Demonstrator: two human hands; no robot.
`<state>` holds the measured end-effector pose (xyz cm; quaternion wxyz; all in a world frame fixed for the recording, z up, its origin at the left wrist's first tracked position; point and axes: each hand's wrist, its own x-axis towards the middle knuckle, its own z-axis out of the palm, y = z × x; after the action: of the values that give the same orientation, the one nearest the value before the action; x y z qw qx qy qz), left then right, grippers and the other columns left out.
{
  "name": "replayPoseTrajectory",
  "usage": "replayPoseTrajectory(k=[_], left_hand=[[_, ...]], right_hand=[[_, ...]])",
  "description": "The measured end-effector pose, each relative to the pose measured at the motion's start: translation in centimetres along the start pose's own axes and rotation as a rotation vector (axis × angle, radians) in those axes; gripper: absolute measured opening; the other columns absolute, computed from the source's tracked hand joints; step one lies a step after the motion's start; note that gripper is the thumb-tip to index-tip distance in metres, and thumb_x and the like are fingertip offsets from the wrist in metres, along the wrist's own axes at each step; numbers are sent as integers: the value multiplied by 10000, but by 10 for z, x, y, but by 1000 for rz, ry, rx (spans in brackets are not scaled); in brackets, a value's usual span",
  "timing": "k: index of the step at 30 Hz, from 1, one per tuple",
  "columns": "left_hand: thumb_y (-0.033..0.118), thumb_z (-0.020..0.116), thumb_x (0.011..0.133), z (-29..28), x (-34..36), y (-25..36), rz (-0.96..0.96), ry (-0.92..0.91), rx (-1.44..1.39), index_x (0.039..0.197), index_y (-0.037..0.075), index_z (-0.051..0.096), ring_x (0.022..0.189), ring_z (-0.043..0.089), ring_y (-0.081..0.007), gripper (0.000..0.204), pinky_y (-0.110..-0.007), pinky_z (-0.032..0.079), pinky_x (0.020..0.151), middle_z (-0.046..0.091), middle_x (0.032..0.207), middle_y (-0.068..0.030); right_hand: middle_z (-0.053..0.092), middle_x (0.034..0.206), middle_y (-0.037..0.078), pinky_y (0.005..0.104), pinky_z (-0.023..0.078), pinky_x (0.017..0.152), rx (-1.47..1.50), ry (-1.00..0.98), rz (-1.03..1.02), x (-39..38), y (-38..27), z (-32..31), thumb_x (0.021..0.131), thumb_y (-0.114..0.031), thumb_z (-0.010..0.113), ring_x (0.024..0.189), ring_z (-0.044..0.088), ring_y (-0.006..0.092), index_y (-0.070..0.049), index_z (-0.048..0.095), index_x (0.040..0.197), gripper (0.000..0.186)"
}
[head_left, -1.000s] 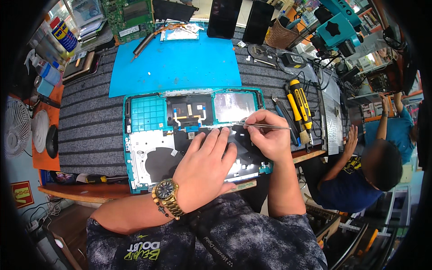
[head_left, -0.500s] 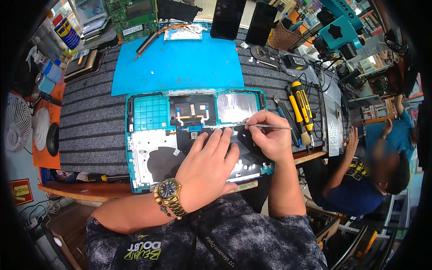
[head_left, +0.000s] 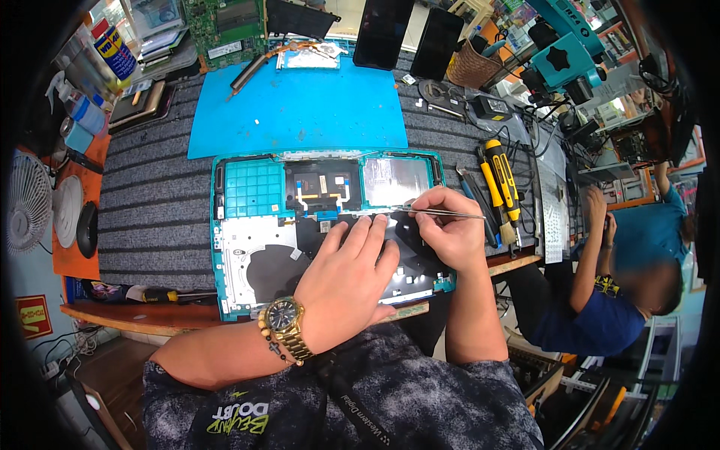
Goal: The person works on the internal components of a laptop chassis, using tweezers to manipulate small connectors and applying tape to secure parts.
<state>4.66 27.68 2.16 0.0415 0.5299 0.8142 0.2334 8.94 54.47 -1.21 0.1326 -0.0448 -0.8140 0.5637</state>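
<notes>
An opened laptop chassis (head_left: 250, 189) with a teal frame lies in front of me, its inside facing up. My left hand (head_left: 346, 262) rests flat on the thin black sheet (head_left: 411, 241) over its near half, fingers stretched and a little apart. In a pinch, my right hand (head_left: 457, 231) holds metal tweezers (head_left: 459, 214). Their tips meet the chassis near the sheet's far edge, below the silvery panel (head_left: 391, 180); what they touch is too small to make out. White ribbon cables run from the touchpad's back (head_left: 319, 181) to the left of the tips.
Beyond the chassis spreads a blue mat (head_left: 300, 112) with a soldering iron (head_left: 249, 75) on it. Yellow-black screwdrivers (head_left: 501, 176) and a brush (head_left: 508, 233) lie to the right. At far right sits another person (head_left: 592, 315). A fan (head_left: 30, 202) stands at far left.
Both my hands and the tweezers stay almost in place; the view has shifted slightly. At far right, the other person has moved their arms and leaned.
</notes>
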Motion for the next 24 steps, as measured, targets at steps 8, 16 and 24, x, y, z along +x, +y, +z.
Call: replayPoseTrajectory(k=[8, 16, 24], left_hand=[[510, 1032, 818, 0, 0, 0, 0, -2, 5, 1544, -28, 658, 1586, 546, -455, 978, -592, 447, 1325, 586, 1700, -302], [510, 1033, 817, 0, 0, 0, -1, -2, 12, 1545, -23, 661, 1585, 547, -455, 977, -594, 447, 1324, 582, 1703, -302], [501, 1033, 824, 1, 0, -1, 10, 16, -10, 1541, -23, 663, 1583, 547, -467, 961, -604, 453, 1316, 580, 1694, -307]], right_hand=[[834, 1093, 97, 276, 623, 850, -44, -63, 46, -1, -1, -6, 999, 104, 752, 976, 798, 130, 50, 794, 1110, 130], [856, 1005, 55, 250, 586, 734, 64, -3, 2, -1, 3, -2, 1010, 47, 805, 851, 760, 67, 31, 825, 1100, 93], [852, 1032, 52, 274, 604, 804, 101, 127, 51, 41, -11, -12, 1064, -27, 793, 912, 761, 94, 29, 816, 1179, 130]])
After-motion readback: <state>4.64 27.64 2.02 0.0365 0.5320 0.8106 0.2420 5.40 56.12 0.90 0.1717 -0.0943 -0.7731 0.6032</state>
